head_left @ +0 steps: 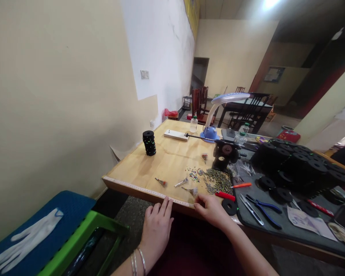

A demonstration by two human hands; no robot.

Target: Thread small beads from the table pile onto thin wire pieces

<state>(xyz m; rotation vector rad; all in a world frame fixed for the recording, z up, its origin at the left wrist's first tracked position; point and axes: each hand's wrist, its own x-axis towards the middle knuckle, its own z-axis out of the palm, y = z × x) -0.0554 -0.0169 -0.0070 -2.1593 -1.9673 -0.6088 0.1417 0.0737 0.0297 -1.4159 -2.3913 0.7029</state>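
My left hand (156, 220) lies with its fingers stretched out over the table's front edge, on the measuring tape strip (132, 185) fixed along it. My right hand (209, 209) rests at the same edge further right, fingers curled and pressed together; anything between them is hidden. Just beyond it lies a small tufted piece (191, 190) with a thin stem. A white-tipped slim piece (181, 182) and a dark one with an orange end (161, 182) lie nearby. Small patterned pieces (218, 181) and coloured beads (194, 174) are spread beyond my right hand.
A black foam spool stack (149, 143) stands at left. A black device with a rod (225, 151), a blue lamp (209, 133), red-handled tool (225, 196), tweezers (250, 209), blue pliers (266, 212) and many black spools (293, 161) occupy the right. A green stool (83, 234) stands left.
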